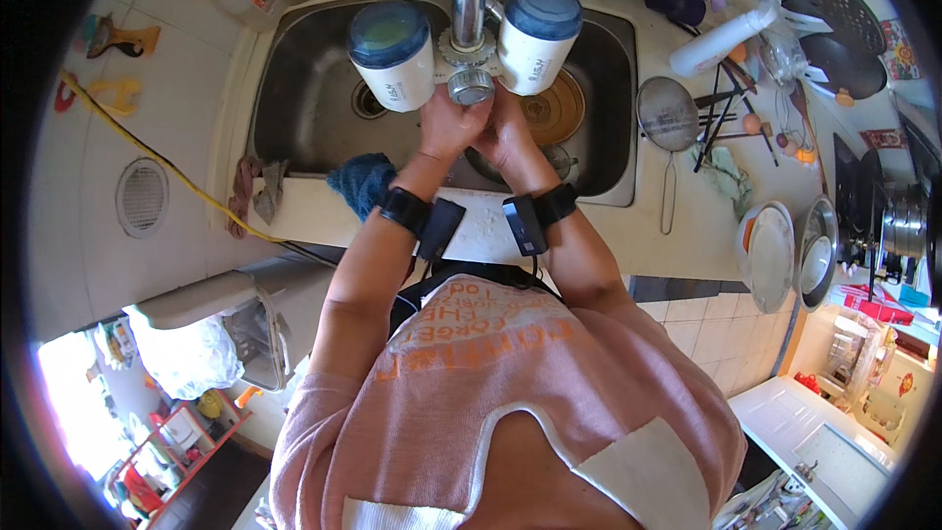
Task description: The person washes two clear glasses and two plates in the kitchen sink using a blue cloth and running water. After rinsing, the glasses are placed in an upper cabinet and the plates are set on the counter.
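Observation:
My left hand (450, 125) and my right hand (508, 131) meet below the faucet (469, 0), over the stainless steel sink (309, 125). Their fingers are partly hidden behind the faucet's round metal end, so I cannot see whether anything is between them. On either side of the faucet sits a white cylinder with a blue cap, probably water filters: a left one (395, 77) and a right one (533, 62). A brownish round dish (559, 107) lies in the sink to the right of my hands. Glassware (561, 160) shows beneath my right wrist.
A blue cloth (364, 180) hangs over the sink's front edge, with smaller rags (254, 191) to its left. Right of the sink lie a wire strainer (667, 114), chopsticks (717, 114) and stacked bowls (769, 258). A yellow cable (162, 158) runs along the left.

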The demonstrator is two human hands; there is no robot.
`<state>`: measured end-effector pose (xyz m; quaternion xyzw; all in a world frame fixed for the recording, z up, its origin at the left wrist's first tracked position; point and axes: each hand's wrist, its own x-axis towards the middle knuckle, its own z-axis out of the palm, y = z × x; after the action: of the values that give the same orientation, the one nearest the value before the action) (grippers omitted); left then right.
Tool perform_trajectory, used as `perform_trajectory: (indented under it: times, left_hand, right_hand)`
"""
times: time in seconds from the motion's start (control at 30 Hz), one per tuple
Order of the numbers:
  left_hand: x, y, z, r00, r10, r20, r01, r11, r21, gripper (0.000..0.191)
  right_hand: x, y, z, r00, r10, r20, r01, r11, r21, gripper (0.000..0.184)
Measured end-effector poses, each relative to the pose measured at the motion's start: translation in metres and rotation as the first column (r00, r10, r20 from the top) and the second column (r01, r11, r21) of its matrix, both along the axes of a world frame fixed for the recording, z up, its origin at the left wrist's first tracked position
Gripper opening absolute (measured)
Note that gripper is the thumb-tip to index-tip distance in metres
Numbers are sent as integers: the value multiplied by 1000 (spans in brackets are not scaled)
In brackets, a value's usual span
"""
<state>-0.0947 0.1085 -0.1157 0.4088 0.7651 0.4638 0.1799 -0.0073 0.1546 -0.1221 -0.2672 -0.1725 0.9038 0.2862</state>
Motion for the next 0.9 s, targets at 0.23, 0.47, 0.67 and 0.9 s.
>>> perform_trajectory:
  times: [0.23, 0.47, 0.67, 0.9]
  left_hand:
    - [-10, 2, -6, 970, -220, 100, 218, 975, 34, 31]
    - [-7, 4, -26, 165, -61, 984, -259, 960, 103, 42]
    - [-4, -8, 7, -155, -52, 987, -60, 997, 44, 58]
    - [-12, -21, 11, -240, -88, 967, -63, 995, 75, 59]
  right_hand:
    - [34, 13, -1, 894, 157, 420, -302, 904, 304, 35]
    - [107, 72, -5, 340, -121, 933, -834, 420, 358, 26]
    - [147, 98, -69, -244, -144, 959, -969, 8, -245, 36]
    - [146, 94, -98, -209, -79, 975, -975, -61, -214, 37]
